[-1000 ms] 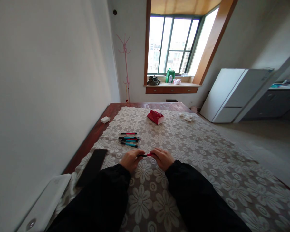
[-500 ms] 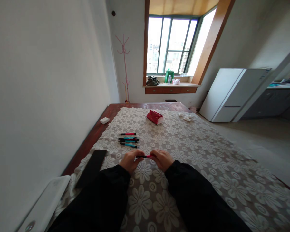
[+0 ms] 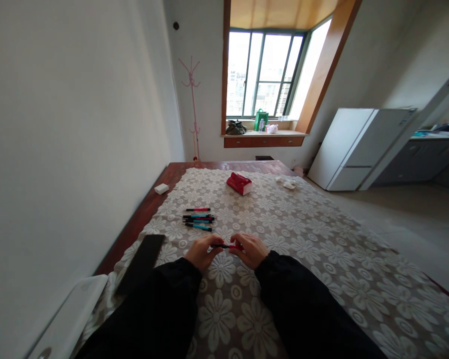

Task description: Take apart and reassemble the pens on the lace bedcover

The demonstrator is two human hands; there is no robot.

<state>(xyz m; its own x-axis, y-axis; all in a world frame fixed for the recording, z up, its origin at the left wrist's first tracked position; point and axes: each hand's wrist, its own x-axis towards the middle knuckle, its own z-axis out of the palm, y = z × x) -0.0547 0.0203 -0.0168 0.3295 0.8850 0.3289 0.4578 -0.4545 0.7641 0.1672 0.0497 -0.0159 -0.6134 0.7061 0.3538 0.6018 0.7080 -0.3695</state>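
Observation:
Between my two hands, a thin pen [image 3: 226,246] with a black part and a red-pink part is held level above the tablecloth [image 3: 224,309]. My left hand [image 3: 201,251] is closed in a pinch on the black end. The red-pink end sits in the fingers of my right hand [image 3: 251,249], which are closed around it. Just beyond, several pens lie side by side: a red-and-black pen [image 3: 198,210] farthest away, a small bunch of pens [image 3: 199,219] in the middle, and a blue-and-black pen [image 3: 198,227] nearest.
A flat dark slab [image 3: 142,264] lies left of my forearm, with a white object [image 3: 71,314] at the lower left. Farther back are a red tissue pack [image 3: 238,184], crumpled white tissues [image 3: 286,183] and a small white box [image 3: 161,189]. A wall [image 3: 78,124] borders the left side.
The fingers of my right hand have shifted slightly on the red-pink end of the pen. My left hand keeps its pinch. The whole view has moved a little.

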